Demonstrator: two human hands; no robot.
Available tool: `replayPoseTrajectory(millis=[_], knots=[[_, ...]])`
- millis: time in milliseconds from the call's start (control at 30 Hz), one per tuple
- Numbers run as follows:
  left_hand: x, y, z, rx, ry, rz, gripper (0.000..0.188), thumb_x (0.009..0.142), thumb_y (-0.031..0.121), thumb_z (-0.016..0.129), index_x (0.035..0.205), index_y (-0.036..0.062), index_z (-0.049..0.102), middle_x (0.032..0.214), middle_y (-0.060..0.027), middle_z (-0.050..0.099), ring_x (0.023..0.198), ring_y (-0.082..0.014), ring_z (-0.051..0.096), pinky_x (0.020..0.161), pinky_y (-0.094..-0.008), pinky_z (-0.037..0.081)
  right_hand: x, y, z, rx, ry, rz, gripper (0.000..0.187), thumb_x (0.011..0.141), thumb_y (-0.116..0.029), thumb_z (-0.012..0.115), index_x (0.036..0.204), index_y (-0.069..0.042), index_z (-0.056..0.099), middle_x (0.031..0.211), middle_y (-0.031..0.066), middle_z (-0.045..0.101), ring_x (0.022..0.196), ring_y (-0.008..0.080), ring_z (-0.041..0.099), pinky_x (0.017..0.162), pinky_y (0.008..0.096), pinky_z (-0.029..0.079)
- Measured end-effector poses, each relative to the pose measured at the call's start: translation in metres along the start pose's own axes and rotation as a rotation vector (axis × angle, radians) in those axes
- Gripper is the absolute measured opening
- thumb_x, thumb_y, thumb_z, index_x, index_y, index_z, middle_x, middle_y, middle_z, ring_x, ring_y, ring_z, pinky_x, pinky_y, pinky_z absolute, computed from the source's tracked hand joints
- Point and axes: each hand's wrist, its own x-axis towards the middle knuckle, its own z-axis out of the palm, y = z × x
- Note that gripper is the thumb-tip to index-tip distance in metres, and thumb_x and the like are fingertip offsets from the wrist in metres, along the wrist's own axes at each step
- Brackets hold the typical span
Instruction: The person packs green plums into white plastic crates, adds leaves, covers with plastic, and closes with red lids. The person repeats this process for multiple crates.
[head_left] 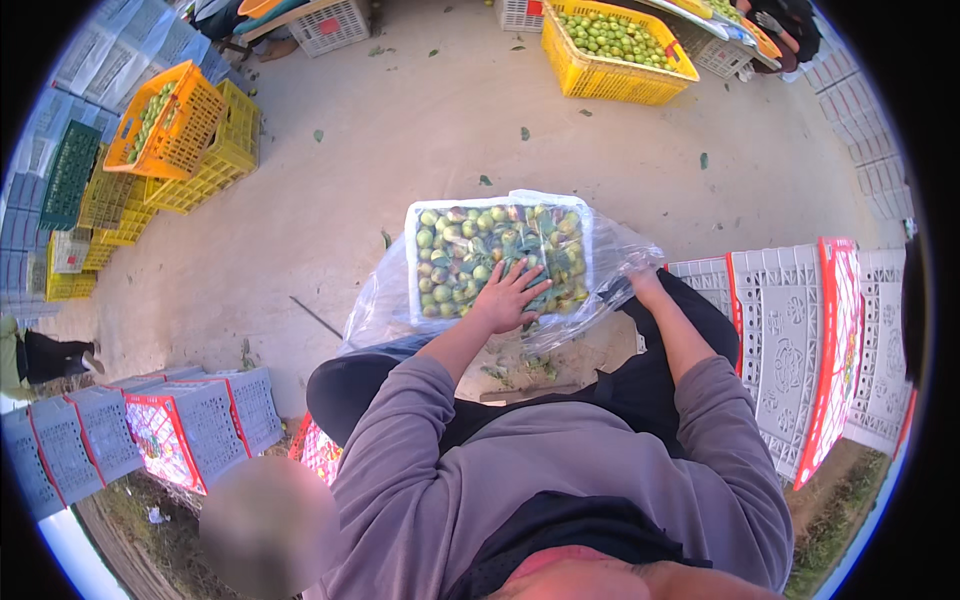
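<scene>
A white-rimmed crate (412, 262) lined with clear plastic film (378, 300) stands on the ground before me. Small round green fruit, jujube-like (440, 270), some with brown patches, fill it, with green leaves (512, 240) among them. My left hand (510, 297) lies on the fruit near the crate's front edge, fingers spread and holding nothing. Beyond the crate's right side, my right hand (645, 284) is at the loose edge of the film and appears to grip it; its fingertips are partly hidden. The film spreads out past both sides of the crate.
Stacked grey crates with red edging (780, 350) stand close on my right, and more grey crates (205, 425) at lower left. A yellow crate of green fruit (620, 85) is ahead. Orange (185, 120) and yellow crates (235, 140) are stacked at left. Other people (785, 30) are at the edges.
</scene>
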Motion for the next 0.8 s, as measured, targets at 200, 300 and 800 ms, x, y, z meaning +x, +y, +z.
replayPoseTrajectory(millis=[200, 300, 800], knots=[[-0.064, -0.104, -0.061, 0.086, 0.369, -0.655, 0.098, 0.083, 0.050, 0.076, 0.160, 0.0157, 0.026, 0.163, -0.0143, 0.032, 0.153, -0.0399, 0.021, 0.118, -0.0682, 0.019, 0.039, -0.091, 0.122, -0.581, -0.068, -0.359, 0.072, 0.097, -0.052, 0.055, 0.159, -0.022, 0.035, 0.166, 0.0135, 0.029, 0.155, 0.0434, 0.011, 0.125, 0.0539, 0.017], [-0.123, -0.158, -0.078, -0.353, -0.177, -0.954, 0.082, 0.090, 0.045, 0.075, 0.147, -0.0052, 0.043, 0.133, -0.0271, 0.060, 0.122, -0.0412, 0.060, 0.103, -0.0461, 0.048, 0.025, -0.116, 0.163, -0.324, -0.079, -0.588, 0.066, 0.099, -0.051, 0.054, 0.159, -0.033, 0.034, 0.170, 0.0087, 0.018, 0.157, 0.0364, 0.011, 0.126, 0.0545, 0.011], [0.046, -0.028, 0.054, -0.263, 0.407, -0.007, 0.024, 0.098, 0.011, 0.060, 0.116, -0.0048, 0.060, 0.104, -0.0196, 0.069, 0.094, -0.0300, 0.066, 0.085, -0.0386, 0.051, 0.036, -0.132, 0.122, 0.336, -0.040, -0.643, 0.027, 0.087, -0.027, 0.065, 0.106, -0.011, 0.074, 0.098, 0.0118, 0.074, 0.090, 0.0295, 0.070, 0.079, 0.0428, 0.052]])
